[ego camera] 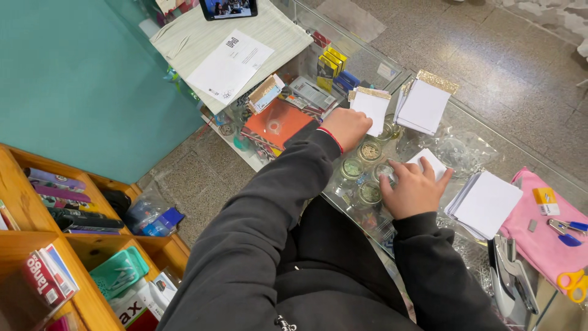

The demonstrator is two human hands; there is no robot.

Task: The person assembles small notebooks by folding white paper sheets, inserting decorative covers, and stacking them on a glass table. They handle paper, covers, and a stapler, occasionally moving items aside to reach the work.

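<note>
While both dark sleeves are reaching over the glass counter (465, 116), the left hand (346, 127) is closing around the lower edge of a white card with a gold glitter strip (370, 105); its fingers are curled shut on it, though the exact pinch is hidden behind the knuckles. The right hand (414, 189) is lying flat, fingers spread and open, pressing down a small white card (432, 162) just beyond its fingertips.

Past the left grip, a stack of glitter-edged cards (424, 103) is sitting well apart from it. Outward of the right hand, a pile of plain white cards (485, 203) is resting just beside the wrist, with a pink cloth (539, 236), small blue clips (566, 228), yellow scissors (573, 283) and a grey stapler (507, 270) lying farther out. Between the two hands, small round jars (365, 167) are showing under the glass.

Judging by looks, these cards are handling light and fairly stiff, sliding easily on glass and creasing if squeezed; pinching a plain edge, away from the shedding glitter, is seeming the safest hold.
</note>
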